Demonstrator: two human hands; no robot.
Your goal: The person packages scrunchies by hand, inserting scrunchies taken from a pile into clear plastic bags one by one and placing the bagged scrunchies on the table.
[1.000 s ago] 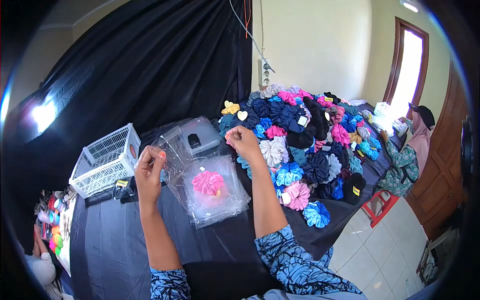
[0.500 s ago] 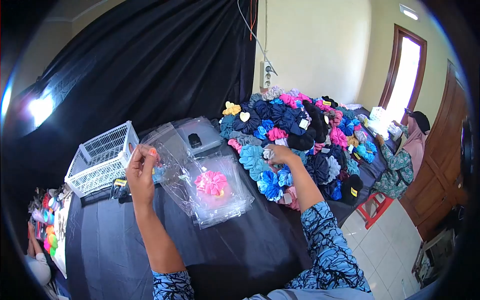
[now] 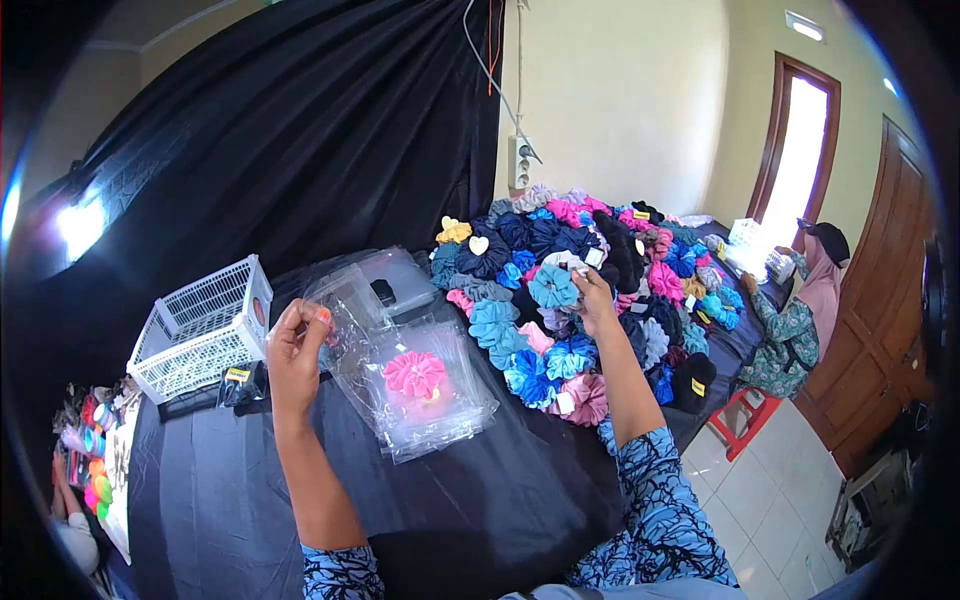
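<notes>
My left hand (image 3: pixel 296 350) is closed in a pinch on a clear plastic bag (image 3: pixel 345 335), in front of the white basket. Over the pile of scrunchies (image 3: pixel 510 235), my right hand (image 3: pixel 597 305) grips a teal scrunchie (image 3: pixel 553 287) by its right side. Between my hands, a pink scrunchie (image 3: pixel 414 375) lies on a stack of clear plastic bags (image 3: pixel 440 425). The far end of the bag in my left hand blends into the other plastic, so its outline is hard to make out.
A white plastic basket (image 3: pixel 190 345) stands at the left, with a small black packet (image 3: pixel 243 384) with a yellow label beside it. More flat clear packaging (image 3: pixel 400 275) lies behind the stack. Another person (image 3: pixel 800 310) sits at the right near a red stool (image 3: pixel 742 420).
My right hand has lifted from the pile and now holds the teal scrunchie up. My left hand has moved slightly right and down, still pinching plastic. The view has shifted a little.
</notes>
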